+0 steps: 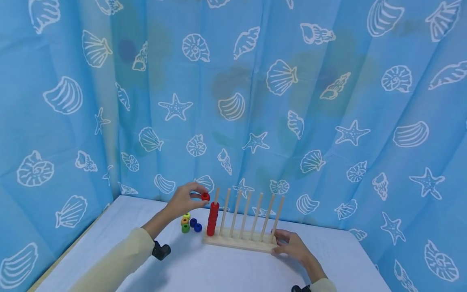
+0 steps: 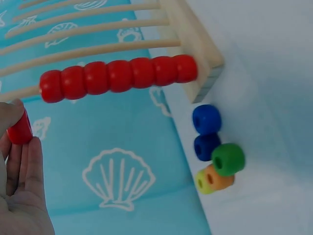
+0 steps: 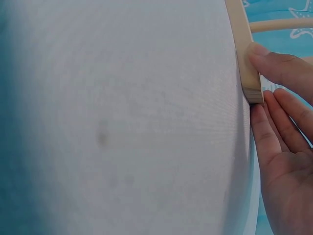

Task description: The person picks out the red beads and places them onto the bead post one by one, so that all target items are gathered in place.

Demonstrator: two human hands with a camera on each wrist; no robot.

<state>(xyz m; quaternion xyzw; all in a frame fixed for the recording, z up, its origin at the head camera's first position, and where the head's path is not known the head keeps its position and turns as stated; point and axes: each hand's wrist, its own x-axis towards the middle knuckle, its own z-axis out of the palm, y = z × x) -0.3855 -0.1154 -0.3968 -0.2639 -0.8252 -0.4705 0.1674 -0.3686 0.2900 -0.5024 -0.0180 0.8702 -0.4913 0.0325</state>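
Observation:
A wooden peg rack (image 1: 238, 241) stands on the table, with a row of upright pegs along its base. Several red beads (image 1: 213, 219) are stacked on its leftmost peg, and that peg's bare tip sticks out above them. Between thumb and fingertips my left hand (image 1: 185, 200) pinches a single red bead (image 1: 205, 196), up beside the tip of this peg. In the left wrist view the held bead (image 2: 20, 128) is apart from the peg. My right hand (image 1: 294, 246) grips the right end of the base, thumb (image 3: 276, 63) on the front and fingers around the end.
Left of the rack, loose beads lie close together on the white tabletop (image 1: 233, 271): two blue ones (image 2: 207, 119), a green one (image 2: 229, 159), an orange one (image 2: 221, 177) and a yellow one (image 2: 203, 181). A blue shell-print curtain (image 1: 233, 121) hangs behind the table.

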